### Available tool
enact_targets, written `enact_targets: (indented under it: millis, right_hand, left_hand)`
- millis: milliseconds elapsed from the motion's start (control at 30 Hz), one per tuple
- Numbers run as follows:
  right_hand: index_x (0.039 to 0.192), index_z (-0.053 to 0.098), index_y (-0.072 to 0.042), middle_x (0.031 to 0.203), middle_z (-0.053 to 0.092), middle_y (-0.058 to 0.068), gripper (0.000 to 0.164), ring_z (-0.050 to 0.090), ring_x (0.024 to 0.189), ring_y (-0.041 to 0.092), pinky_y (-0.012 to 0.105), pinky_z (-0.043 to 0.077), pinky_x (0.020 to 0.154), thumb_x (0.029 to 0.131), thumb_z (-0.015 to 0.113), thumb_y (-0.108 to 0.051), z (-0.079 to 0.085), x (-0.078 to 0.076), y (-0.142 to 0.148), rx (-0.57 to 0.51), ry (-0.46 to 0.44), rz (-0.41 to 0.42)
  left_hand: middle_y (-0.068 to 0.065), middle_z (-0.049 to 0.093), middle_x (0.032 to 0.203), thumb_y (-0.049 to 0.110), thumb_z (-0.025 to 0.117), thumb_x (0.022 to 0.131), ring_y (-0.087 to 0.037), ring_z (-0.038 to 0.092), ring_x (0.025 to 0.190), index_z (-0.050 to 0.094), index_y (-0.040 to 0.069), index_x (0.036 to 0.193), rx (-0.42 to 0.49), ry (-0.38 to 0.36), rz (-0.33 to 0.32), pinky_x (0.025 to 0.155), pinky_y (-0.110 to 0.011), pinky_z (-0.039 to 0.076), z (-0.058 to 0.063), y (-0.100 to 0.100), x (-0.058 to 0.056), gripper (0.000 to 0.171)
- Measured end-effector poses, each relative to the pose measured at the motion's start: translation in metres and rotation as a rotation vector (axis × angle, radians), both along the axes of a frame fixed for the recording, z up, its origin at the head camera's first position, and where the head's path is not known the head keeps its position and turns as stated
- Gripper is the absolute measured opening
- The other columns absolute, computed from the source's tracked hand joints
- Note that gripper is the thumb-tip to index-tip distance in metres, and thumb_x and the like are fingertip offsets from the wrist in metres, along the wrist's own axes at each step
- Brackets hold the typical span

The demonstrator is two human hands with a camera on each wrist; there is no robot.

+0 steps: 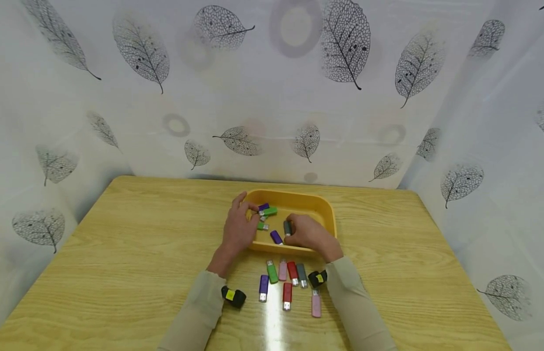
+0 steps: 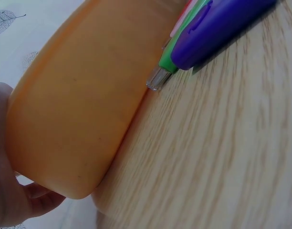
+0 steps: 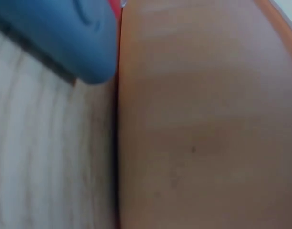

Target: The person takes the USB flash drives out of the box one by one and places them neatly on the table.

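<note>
Clerk: Condition of the right hand?

Inspector: The right hand (image 1: pixel 311 233) reaches over the near rim of the yellow tray (image 1: pixel 294 250), thumb and fingers pinching a gray USB stick (image 1: pixel 287 228) inside it.

Clerk: And the left hand?

Inspector: The left hand (image 1: pixel 241 224) is at the tray's left end, its index finger and thumb over the rim, near two green sticks. The left wrist view shows other fingers bent at the outer end wall. Whether it grips the rim cannot be told.

Clerk: Contents of the tray?

Inspector: At the left, a purple stick (image 1: pixel 263 207) beside a green stick (image 1: pixel 269 211), with another green stick (image 1: pixel 261 226) nearer the person. A second purple stick (image 1: pixel 276 237) lies just left of the gray one.

Clerk: And outside it?

Inspector: Seven sticks on the wooden table (image 1: pixel 145 263), between the tray and the person. Nearer the tray, left to right: green (image 1: pixel 272 273), pink (image 1: pixel 282 271), red (image 1: pixel 292 271), gray (image 1: pixel 301 274). Closer to the person: purple (image 1: pixel 263 283), red (image 1: pixel 287 292), pink (image 1: pixel 316 306).

Clerk: Surroundings?

Inspector: A leaf-patterned curtain (image 1: pixel 263 97) behind the table; a black wrist device (image 1: pixel 233 296) beside the left sleeve (image 1: pixel 195 307).
</note>
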State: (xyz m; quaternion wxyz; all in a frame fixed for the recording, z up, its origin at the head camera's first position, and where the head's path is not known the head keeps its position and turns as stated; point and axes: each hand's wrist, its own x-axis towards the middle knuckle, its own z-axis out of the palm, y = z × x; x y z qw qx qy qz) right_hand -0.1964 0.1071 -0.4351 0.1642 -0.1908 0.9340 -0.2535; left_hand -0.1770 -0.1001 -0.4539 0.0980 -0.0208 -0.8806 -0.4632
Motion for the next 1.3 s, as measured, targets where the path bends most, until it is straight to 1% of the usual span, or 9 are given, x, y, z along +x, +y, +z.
enact_targets:
  millis: [167,300,433,567,700,833,967,1067,1300]
  right_hand:
    - [0.093,0.062,-0.009,0.067,0.055,-0.001,0.029,0.05,0.058,0.013,0.027,0.039,0.051,0.08,0.077,-0.03,0.0,0.001,-0.001,0.028,0.057,-0.006]
    - [0.083,0.06,-0.011,0.063,0.052,-0.003,0.03,0.048,0.054,0.012,0.026,0.036,0.049,0.08,0.075,-0.037,0.001,0.001,-0.002,0.065,0.097,-0.022]
    - [0.081,0.062,-0.012,0.062,0.055,-0.004,0.033,0.051,0.054,0.012,0.025,0.039,0.049,0.08,0.074,-0.043,0.002,0.0,-0.002,0.075,0.119,-0.039]
    - [0.083,0.066,-0.014,0.064,0.06,-0.005,0.036,0.055,0.055,0.013,0.027,0.045,0.052,0.08,0.072,-0.049,0.005,0.0,-0.004,0.065,0.13,-0.053]
    - [0.083,0.067,-0.019,0.062,0.059,-0.008,0.037,0.054,0.055,0.013,0.029,0.044,0.052,0.081,0.071,-0.056,0.011,0.001,-0.006,0.082,0.165,-0.03]
    - [0.082,0.064,-0.021,0.058,0.055,-0.008,0.038,0.051,0.053,0.012,0.029,0.041,0.05,0.081,0.068,-0.059,0.023,0.009,-0.011,0.098,0.202,0.018]
    - [0.083,0.062,-0.019,0.056,0.051,-0.008,0.038,0.049,0.052,0.011,0.028,0.04,0.049,0.08,0.069,-0.056,0.038,0.022,-0.015,0.106,0.197,0.073]
    - [0.082,0.061,-0.016,0.058,0.048,-0.007,0.04,0.048,0.054,0.011,0.026,0.038,0.051,0.081,0.071,-0.054,0.046,0.031,-0.019,0.142,0.196,0.125]
    - [0.077,0.055,-0.016,0.06,0.046,-0.007,0.041,0.044,0.054,0.009,0.024,0.035,0.05,0.079,0.076,-0.051,0.055,0.048,-0.029,0.232,0.238,0.172]
  left_hand:
    - [-0.011,0.035,0.157,0.012,0.057,0.091,-0.04,0.039,0.14,0.066,0.004,0.102,0.002,-0.007,0.004,0.112,-0.055,0.033,-0.001,0.0,0.0,0.016]
    - [-0.011,0.034,0.157,0.012,0.057,0.091,-0.04,0.038,0.14,0.065,0.004,0.102,0.002,-0.013,0.006,0.113,-0.055,0.033,0.0,0.0,0.0,0.016]
    - [-0.01,0.035,0.157,0.013,0.057,0.091,-0.041,0.038,0.14,0.066,0.005,0.102,0.004,-0.02,0.007,0.112,-0.056,0.033,0.001,0.0,0.001,0.017]
    - [-0.012,0.035,0.157,0.012,0.058,0.092,-0.041,0.039,0.139,0.066,0.004,0.102,-0.003,-0.013,0.007,0.112,-0.056,0.033,0.003,0.001,0.0,0.015]
    - [-0.013,0.035,0.156,0.012,0.058,0.091,-0.041,0.039,0.139,0.066,0.003,0.102,-0.016,0.002,0.003,0.112,-0.056,0.033,0.003,0.002,-0.002,0.016]
    - [-0.013,0.036,0.156,0.012,0.058,0.091,-0.042,0.041,0.138,0.066,0.004,0.102,-0.016,-0.001,0.004,0.111,-0.056,0.034,0.002,0.002,-0.002,0.016]
    - [-0.012,0.035,0.156,0.012,0.057,0.092,-0.042,0.041,0.138,0.066,0.005,0.102,-0.018,-0.014,0.004,0.111,-0.056,0.034,0.001,0.001,-0.001,0.016]
    - [-0.012,0.035,0.156,0.013,0.057,0.092,-0.042,0.04,0.138,0.066,0.004,0.102,-0.018,-0.017,0.002,0.111,-0.056,0.034,0.002,0.001,-0.001,0.016]
    - [-0.013,0.035,0.156,0.012,0.058,0.092,-0.043,0.041,0.138,0.066,0.003,0.102,-0.02,-0.019,0.007,0.11,-0.057,0.035,0.004,0.001,0.0,0.015]
